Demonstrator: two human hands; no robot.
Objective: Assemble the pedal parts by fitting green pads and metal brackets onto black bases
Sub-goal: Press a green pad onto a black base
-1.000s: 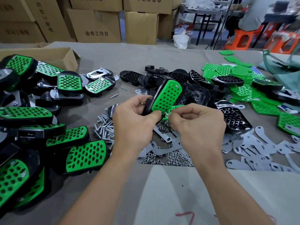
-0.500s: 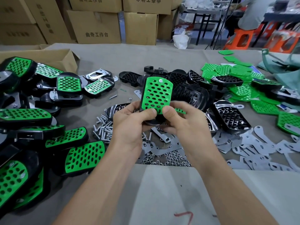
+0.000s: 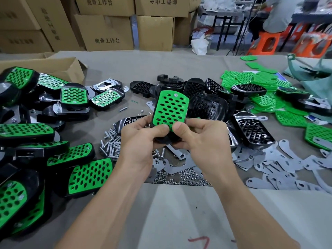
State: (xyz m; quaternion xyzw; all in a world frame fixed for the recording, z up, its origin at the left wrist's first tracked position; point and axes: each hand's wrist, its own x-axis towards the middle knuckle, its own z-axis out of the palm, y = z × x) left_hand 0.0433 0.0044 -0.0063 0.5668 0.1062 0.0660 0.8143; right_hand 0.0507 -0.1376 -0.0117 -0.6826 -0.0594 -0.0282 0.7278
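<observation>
I hold one pedal (image 3: 169, 109) upright over the table's middle: a perforated green pad seated on a black base, a screw head showing near its top. My left hand (image 3: 142, 141) grips its lower left and my right hand (image 3: 199, 141) its lower right, both thumbs pressing on the pad's bottom edge. Loose black bases (image 3: 206, 106) lie piled just behind. Loose green pads (image 3: 251, 79) are heaped at the back right. Flat metal brackets (image 3: 280, 162) are spread at the right.
Finished green-and-black pedals (image 3: 86, 175) crowd the left side. Screws (image 3: 111, 142) and nuts (image 3: 181, 177) lie under my hands. An open carton (image 3: 53, 67) stands at the back left, stacked boxes (image 3: 107, 31) behind the table. A person sits on an orange stool (image 3: 265, 42) far right.
The pedal turned from edge-on and tilted to upright with its green face toward me. Both hands shifted to its lower end, thumbs on the pad.
</observation>
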